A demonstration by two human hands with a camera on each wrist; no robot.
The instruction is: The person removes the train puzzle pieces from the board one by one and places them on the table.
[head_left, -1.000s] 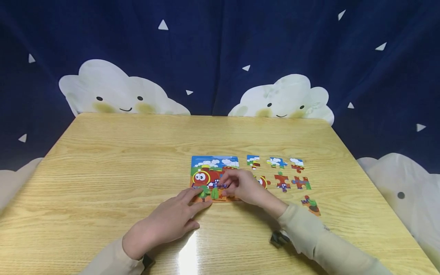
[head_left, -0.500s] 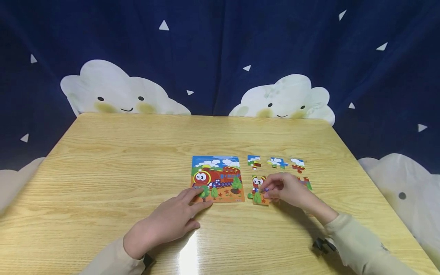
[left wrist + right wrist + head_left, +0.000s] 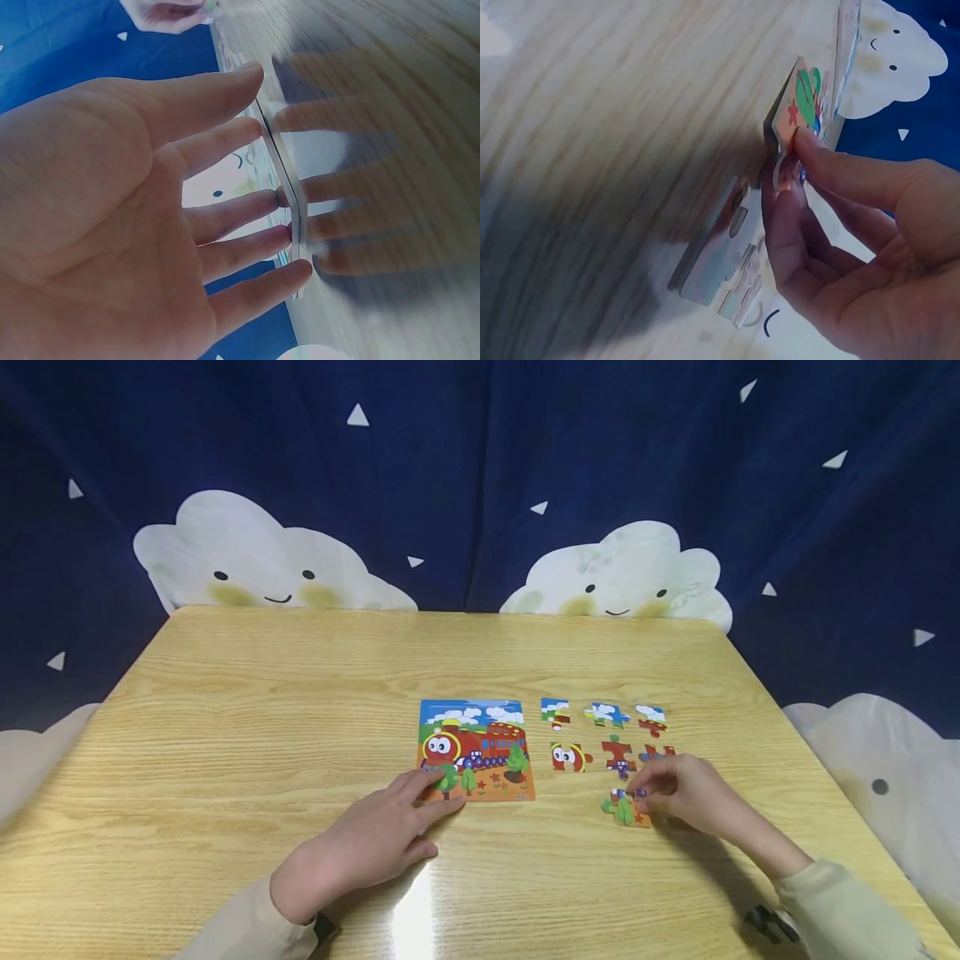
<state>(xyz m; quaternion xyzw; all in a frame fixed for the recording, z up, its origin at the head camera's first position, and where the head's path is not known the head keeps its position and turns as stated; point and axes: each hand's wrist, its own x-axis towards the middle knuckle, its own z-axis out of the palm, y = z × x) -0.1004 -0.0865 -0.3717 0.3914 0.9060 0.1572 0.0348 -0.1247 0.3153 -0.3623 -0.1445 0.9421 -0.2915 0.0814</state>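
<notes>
A jigsaw piece with a green tree and a red flower (image 3: 625,812) is pinched between the thumb and fingers of my right hand (image 3: 697,793). In the right wrist view this jigsaw piece (image 3: 793,112) looks tilted, close over the tabletop. My left hand (image 3: 360,839) rests with fairly straight fingers at the lower left corner of a square train picture board (image 3: 487,781). From the left wrist, the fingertips of that hand (image 3: 165,202) meet the edge of the board (image 3: 289,180). Its fingers partly cover the printed tree there.
Loose pieces lie in rows right of the board: a cloud-and-chimney piece (image 3: 555,710), a sky piece (image 3: 606,714), a carriage-roof piece (image 3: 650,717), a train-face piece (image 3: 567,757) and a red train piece (image 3: 618,753). Another (image 3: 651,752) is partly behind my right hand. Navy curtain (image 3: 465,485) hangs behind the table.
My right hand has carried the tree piece rightward from over the picture board, past the train-face piece, to below the middle row of pieces. My left hand has stayed at the board's corner.
</notes>
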